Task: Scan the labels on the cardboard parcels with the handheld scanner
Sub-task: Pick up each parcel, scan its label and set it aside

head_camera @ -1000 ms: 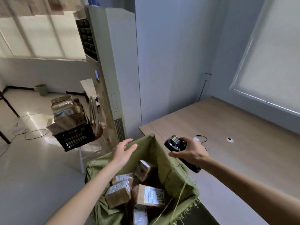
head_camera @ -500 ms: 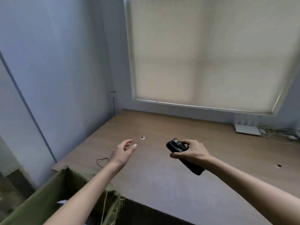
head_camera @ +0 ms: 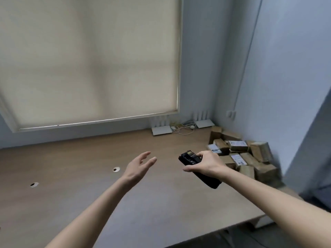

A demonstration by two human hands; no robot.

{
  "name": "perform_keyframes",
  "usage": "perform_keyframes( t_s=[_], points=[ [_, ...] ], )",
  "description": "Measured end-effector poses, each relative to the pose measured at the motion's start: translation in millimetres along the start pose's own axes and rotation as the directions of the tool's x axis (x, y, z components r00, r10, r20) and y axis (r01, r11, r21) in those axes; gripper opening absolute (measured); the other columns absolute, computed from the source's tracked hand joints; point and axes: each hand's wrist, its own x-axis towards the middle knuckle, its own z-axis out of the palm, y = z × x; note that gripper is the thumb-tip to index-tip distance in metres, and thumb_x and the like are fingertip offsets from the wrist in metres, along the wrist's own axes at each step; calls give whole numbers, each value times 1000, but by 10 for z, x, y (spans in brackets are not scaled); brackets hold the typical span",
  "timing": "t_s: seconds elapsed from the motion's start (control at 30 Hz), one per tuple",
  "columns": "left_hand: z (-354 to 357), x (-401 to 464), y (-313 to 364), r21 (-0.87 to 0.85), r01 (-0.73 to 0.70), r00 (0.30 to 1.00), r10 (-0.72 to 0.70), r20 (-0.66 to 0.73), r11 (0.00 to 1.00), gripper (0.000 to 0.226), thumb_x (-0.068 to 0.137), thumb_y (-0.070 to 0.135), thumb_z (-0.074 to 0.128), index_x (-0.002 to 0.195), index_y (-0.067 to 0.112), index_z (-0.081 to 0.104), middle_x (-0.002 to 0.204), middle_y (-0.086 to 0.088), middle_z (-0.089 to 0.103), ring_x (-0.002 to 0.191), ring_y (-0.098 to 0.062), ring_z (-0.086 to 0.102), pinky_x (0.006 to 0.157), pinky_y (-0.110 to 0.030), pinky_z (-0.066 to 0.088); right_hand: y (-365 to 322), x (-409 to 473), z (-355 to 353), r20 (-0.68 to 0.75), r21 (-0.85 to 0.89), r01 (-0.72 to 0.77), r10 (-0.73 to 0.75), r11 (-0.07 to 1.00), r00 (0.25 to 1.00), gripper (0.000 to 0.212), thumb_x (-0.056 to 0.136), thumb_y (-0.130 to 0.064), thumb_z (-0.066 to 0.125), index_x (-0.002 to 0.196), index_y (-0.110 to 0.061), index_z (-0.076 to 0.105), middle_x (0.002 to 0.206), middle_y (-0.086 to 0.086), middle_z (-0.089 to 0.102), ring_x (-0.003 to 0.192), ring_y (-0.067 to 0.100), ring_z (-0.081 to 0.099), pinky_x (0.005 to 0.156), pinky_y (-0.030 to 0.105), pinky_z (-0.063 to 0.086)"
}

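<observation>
R hand (head_camera: 206,164) is seen curled round black handheld scanner (head_camera: 197,169), held above wooden desk (head_camera: 89,203); scanner head is pointed up-left, handle is angled down-right past the wrist. L hand (head_camera: 139,167) is held out over desk, fingers loosely spread, nothing gripped, not touching desk. Cardboard parcels (head_camera: 240,156) are piled at far R corner of desk against wall, just beyond R hand; white labels are visible on several, text too blurred to read. Two cable holes (head_camera: 116,169) are noted in desk top, L of L hand. Two white routers (head_camera: 161,130) w/ tangled cables are seen below roller blind (head_camera: 89,59).
</observation>
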Motion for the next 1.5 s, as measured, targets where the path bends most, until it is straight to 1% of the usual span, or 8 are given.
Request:
perform_keyframes(
  t_s=[0.27, 0.43, 0.63, 0.77, 0.9, 1.1, 1.27, 1.5],
  points=[
    [1722, 624, 862, 26, -97, 980, 91, 177, 995, 61, 91, 55, 64, 142, 23, 54, 136, -6, 62, 122, -19, 59, 106, -37, 47, 1619, 41, -1090, -136, 24, -212, 213, 977, 967, 62, 61, -68, 88, 104, -24, 76, 104, 0, 75, 99, 21, 69, 88, 35, 57],
    [2552, 997, 1212, 44, -131, 951, 113, 289, 990, 63, 93, 55, 61, 145, 21, 50, 137, -8, 60, 121, -20, 59, 103, -35, 49, 2467, 87, -1429, -231, 87, -350, 361, 933, 904, 66, 60, -72, 86, 107, -28, 74, 107, 0, 73, 94, 21, 64, 74, 31, 50],
    [3493, 1543, 1404, 53, -159, 914, 126, 386, 986, 54, 96, 46, 61, 144, 22, 51, 137, -8, 59, 123, -22, 57, 108, -42, 47, 3308, 364, -1646, -236, 198, -519, 554, 832, 798, 76, 51, -79, 85, 103, -25, 71, 103, -1, 72, 95, 22, 67, 80, 33, 56],
    [4081, 2093, 1408, 98, -181, 890, 120, 440, 979, 58, 96, 49, 59, 146, 22, 49, 140, -6, 57, 125, -22, 55, 109, -43, 45, 3796, 809, -1676, -196, 229, -576, 617, 785, 762, 72, 54, -77, 86, 101, -25, 72, 101, -1, 73, 94, 21, 67, 79, 31, 56],
    [4673, 2617, 1312, 158, -185, 877, 90, 473, 970, 60, 96, 49, 59, 148, 21, 48, 146, -6, 53, 129, -23, 53, 109, -45, 45, 4201, 1280, -1608, -148, 231, -619, 656, 751, 740, 68, 58, -76, 85, 101, -26, 70, 102, -1, 72, 97, 23, 67, 89, 38, 57],
    [5550, 3226, 971, 240, -203, 834, 39, 550, 949, 60, 97, 42, 61, 149, 15, 46, 150, -7, 51, 134, -23, 51, 111, -39, 44, 4830, 1906, -1177, -15, 270, -710, 741, 650, 672, 81, 57, -78, 83, 113, -22, 66, 107, 1, 70, 99, 24, 66, 84, 37, 58],
    [6148, 3572, 577, 301, -210, 753, -43, 657, 930, 60, 96, 47, 59, 149, 22, 44, 145, -3, 54, 131, -22, 52, 110, -48, 44, 5278, 2266, -633, 153, 312, -782, 783, 540, 602, 90, 55, -78, 85, 119, -19, 63, 113, 3, 68, 102, 24, 65, 87, 39, 58],
    [6808, 4045, 208, 372, -208, 776, -79, 626, 905, 66, 97, 51, 57, 154, 25, 36, 157, -3, 39, 142, -25, 40, 114, -53, 39, 5711, 2730, -30, 339, 475, -814, 784, 335, 520, 99, 66, -71, 84, 139, -13, 51, 132, 8, 61, 120, 29, 59, 94, 40, 53]
  ],
)
